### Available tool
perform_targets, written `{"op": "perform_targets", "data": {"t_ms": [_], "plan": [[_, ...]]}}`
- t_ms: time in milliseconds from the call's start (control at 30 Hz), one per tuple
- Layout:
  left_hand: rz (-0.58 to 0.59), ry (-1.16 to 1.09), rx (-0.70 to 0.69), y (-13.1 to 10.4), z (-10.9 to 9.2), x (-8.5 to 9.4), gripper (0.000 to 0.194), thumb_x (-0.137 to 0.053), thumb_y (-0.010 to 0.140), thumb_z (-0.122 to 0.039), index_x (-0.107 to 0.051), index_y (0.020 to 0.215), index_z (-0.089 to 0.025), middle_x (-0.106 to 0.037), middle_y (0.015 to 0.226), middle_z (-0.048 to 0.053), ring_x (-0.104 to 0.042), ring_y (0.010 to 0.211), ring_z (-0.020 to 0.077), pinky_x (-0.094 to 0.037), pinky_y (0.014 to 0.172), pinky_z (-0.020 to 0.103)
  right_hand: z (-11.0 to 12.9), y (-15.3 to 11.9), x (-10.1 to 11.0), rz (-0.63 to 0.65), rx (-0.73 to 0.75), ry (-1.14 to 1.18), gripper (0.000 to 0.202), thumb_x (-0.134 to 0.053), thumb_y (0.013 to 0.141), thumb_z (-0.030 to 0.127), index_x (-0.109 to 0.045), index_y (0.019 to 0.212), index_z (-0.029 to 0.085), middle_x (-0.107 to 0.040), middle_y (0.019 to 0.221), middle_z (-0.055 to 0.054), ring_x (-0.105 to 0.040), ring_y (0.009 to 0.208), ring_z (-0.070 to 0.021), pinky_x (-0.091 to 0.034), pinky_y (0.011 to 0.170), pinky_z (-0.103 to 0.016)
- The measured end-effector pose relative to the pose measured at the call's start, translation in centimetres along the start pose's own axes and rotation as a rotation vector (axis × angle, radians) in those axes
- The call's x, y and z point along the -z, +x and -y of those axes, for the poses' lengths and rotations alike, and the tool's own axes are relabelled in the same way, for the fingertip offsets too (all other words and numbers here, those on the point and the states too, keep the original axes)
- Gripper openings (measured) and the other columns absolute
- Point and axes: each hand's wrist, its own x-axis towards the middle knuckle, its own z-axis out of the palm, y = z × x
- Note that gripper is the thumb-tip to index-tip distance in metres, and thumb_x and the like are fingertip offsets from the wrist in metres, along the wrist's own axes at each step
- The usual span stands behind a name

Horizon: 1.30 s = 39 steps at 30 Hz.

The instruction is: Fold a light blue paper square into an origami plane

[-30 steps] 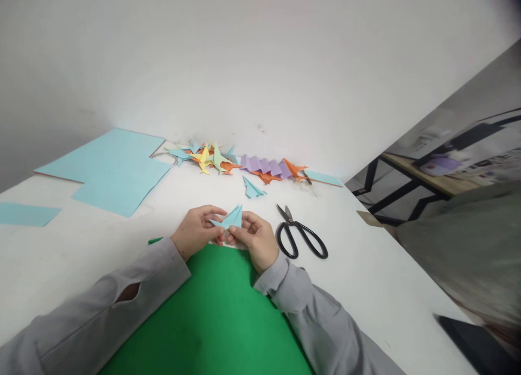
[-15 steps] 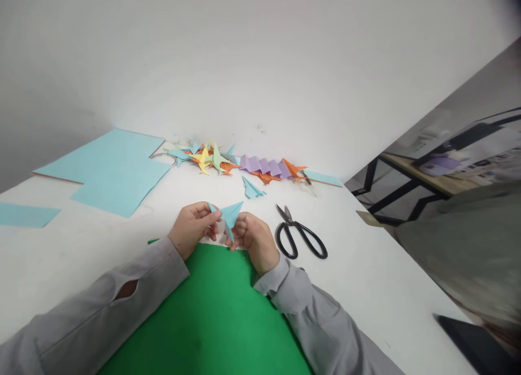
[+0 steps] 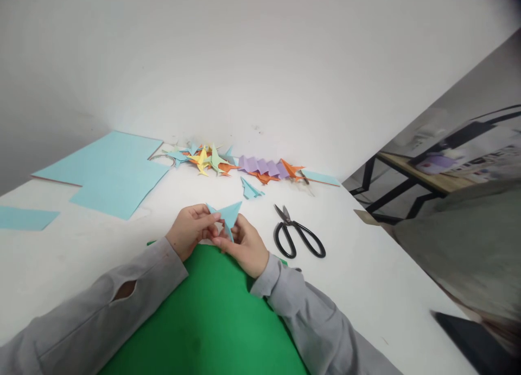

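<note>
Light-blue, pointed folded-paper piece (image 3: 231, 213) sits left of black-handled metal scissors (image 3: 287, 223). Left hand (image 3: 188, 229) pinches its left point; right hand (image 3: 249, 248) curls beside lower tip, grip unclear. Probably light, easily creased; best pinched at layered folds.

scissors (image 3: 289, 222): black-handled, blades parted | purple pleated paper (image 3: 262, 166): beside orange folded shapes (image 3: 291, 169) | wood-topped table (image 3: 445, 180): beyond, right
</note>
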Motion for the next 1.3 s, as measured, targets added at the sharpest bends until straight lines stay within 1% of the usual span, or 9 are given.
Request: {"op": "perform_targets", "data": {"t_ms": [133,267,367,467,600,767,1067,1233,1300], "plan": [[0.031,0.158,-0.06,-0.08,0.34,-0.15,0.026,-0.07,0.06,-0.033,-0.055,0.07,-0.013,-0.054,0.041,-0.004,-0.047,0.035,0.0075,-0.036,0.037,0.018,0.4,-0.01,0.14,-0.065,-0.009,0.0,0.029,-0.058,0.073,0.044,-0.049,0.078,0.017,-0.052,0.056,0.004,-0.05,0.043,-0.0083,-0.04,0.041,-0.021],[0.081,0.264,-0.072,0.05,0.35,-0.11,0.026,-0.069,0.06,-0.035,-0.054,0.065,-0.014,-0.052,0.041,-0.004,-0.043,0.03,0.0063,-0.029,0.033,0.018,0.3,0.08,0.27,-0.114,-0.048,0.048,0.03,-0.055,0.075,0.045,-0.051,0.07,0.016,-0.053,0.052,0.003,-0.049,0.04,-0.0079,-0.038,0.039,-0.02],[0.133,0.316,-0.045,0.09,0.22,0.01,0.027,-0.067,0.061,-0.036,-0.052,0.061,-0.014,-0.054,0.045,-0.003,-0.045,0.032,0.007,-0.031,0.033,0.019,0.15,0.18,0.29,-0.104,-0.05,0.081,0.03,-0.055,0.075,0.045,-0.051,0.066,0.016,-0.053,0.051,0.003,-0.049,0.04,-0.0076,-0.037,0.038,-0.019],[0.186,0.41,-0.031,-0.04,0.16,0.09,0.026,-0.064,0.064,-0.037,-0.053,0.061,-0.014,-0.051,0.04,-0.003,-0.045,0.033,0.0083,-0.036,0.035,0.02,0.15,0.27,0.29,-0.106,-0.046,0.078,0.031,-0.055,0.074,0.045,-0.049,0.064,0.016,-0.052,0.047,0.003,-0.048,0.037,-0.0078,-0.036,0.037,-0.019],[0.201,0.505,-0.075,-0.36,0.24,0.0,0.027,-0.057,0.071,-0.038,-0.053,0.059,-0.014,-0.051,0.044,-0.002,-0.046,0.036,0.0083,-0.038,0.037,0.021,0.3,0.41,0.3,-0.079,-0.012,0.034,0.034,-0.048,0.078,0.046,-0.047,0.062,0.017,-0.048,0.042,0.005,-0.044,0.033,-0.0076,-0.033,0.035,-0.02],[0.17,0.549,-0.125,-0.77,0.34,-0.38,0.023,-0.055,0.073,-0.035,-0.051,0.061,-0.015,-0.052,0.048,-0.002,-0.046,0.038,0.0081,-0.039,0.04,0.021,0.52,0.42,0.25,-0.087,0.027,-0.06,0.033,-0.044,0.082,0.042,-0.045,0.06,0.017,-0.044,0.04,0.007,-0.041,0.032,-0.0067,-0.033,0.037,-0.02],[0.208,0.445,-0.083,-0.63,-0.07,-0.2,0.025,-0.061,0.069,-0.035,-0.054,0.059,-0.014,-0.056,0.049,0.0,-0.052,0.041,0.0108,-0.042,0.043,0.023,0.69,0.54,0.3,-0.067,-0.014,0.087,0.037,-0.05,0.077,0.047,-0.045,0.056,0.017,-0.042,0.037,0.008,-0.039,0.029,-0.0054,-0.029,0.034,-0.018],[0.112,0.262,-0.033,-0.61,0.17,0.08,0.025,-0.063,0.067,-0.032,-0.051,0.054,-0.014,-0.056,0.049,-0.001,-0.05,0.038,0.0097,-0.038,0.04,0.023,0.59,0.61,0.31,-0.176,-0.103,0.251,0.037,-0.058,0.069,0.051,-0.046,0.06,0.017,-0.054,0.043,0.005,-0.045,0.031,-0.0065,-0.031,0.034,-0.017],[0.069,0.204,-0.032,-0.61,0.18,0.1,0.025,-0.063,0.066,-0.03,-0.049,0.053,-0.014,-0.054,0.045,-0.002,-0.048,0.036,0.009,-0.035,0.038,0.022,0.54,0.63,0.3,-0.195,-0.12,0.268,0.038,-0.057,0.069,0.052,-0.046,0.06,0.017,-0.053,0.041,0.005,-0.044,0.03,-0.0065,-0.03,0.033,-0.017]]}}
